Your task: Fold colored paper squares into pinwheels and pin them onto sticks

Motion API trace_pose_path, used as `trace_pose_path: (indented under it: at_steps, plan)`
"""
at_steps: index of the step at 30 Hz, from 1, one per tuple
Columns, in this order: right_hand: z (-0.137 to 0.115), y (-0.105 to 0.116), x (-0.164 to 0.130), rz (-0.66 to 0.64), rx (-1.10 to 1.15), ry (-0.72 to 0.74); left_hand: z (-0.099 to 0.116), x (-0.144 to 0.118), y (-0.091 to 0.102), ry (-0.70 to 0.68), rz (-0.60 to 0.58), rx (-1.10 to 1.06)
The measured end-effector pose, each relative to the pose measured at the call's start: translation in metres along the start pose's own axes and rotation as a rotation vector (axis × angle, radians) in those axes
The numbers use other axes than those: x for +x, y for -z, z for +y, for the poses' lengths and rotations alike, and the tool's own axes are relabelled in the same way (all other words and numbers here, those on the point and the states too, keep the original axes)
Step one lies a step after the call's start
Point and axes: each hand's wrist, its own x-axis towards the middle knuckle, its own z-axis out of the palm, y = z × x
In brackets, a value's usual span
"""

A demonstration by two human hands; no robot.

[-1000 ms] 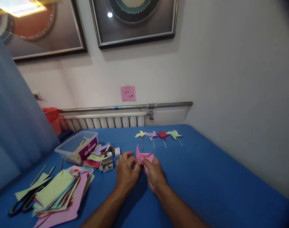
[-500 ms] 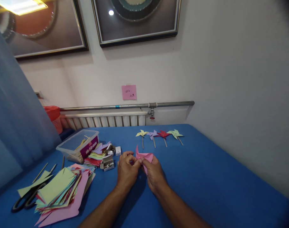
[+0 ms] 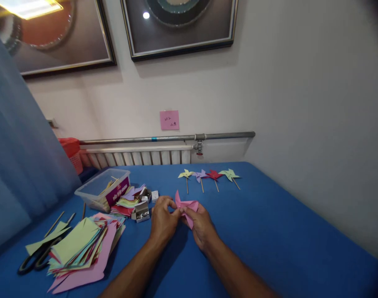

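A pink paper pinwheel [image 3: 189,205] is held above the blue table between both hands, its blades folded in toward the centre. My left hand [image 3: 164,216] is closed, thumb and forefinger pinching the pinwheel's left side near the middle. From the right, my right hand [image 3: 203,225] grips it with the thumb pressed close to the centre. Whether a pin sits between the fingers is hidden. Beyond the hands lie finished pinwheels on sticks: yellow [image 3: 186,174], purple [image 3: 200,176], red [image 3: 214,175] and pale green [image 3: 229,174].
At left lie a stack of coloured paper [image 3: 80,244] and black-handled scissors [image 3: 41,256]. Behind them stand a clear plastic box [image 3: 95,186] of sticks, cut paper pieces [image 3: 126,203] and a small open box [image 3: 141,213] of metal pins. A blue curtain [image 3: 24,136] hangs at far left.
Both hands have shifted slightly left with the pink pinwheel, which has turned a little. They keep their grip near its centre.
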Motion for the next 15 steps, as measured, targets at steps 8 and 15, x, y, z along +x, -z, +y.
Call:
trace_pose_path:
  at_steps: [8, 15]
  plan:
    - [0.0032, 0.0005, 0.0012, 0.021, 0.042, 0.006, -0.0032, -0.004, -0.0015, -0.14, -0.035, 0.016]
    - [0.0009, 0.001, 0.0016, 0.015, 0.039, -0.002, -0.0034, -0.0048, -0.0028, -0.195, 0.028, 0.035]
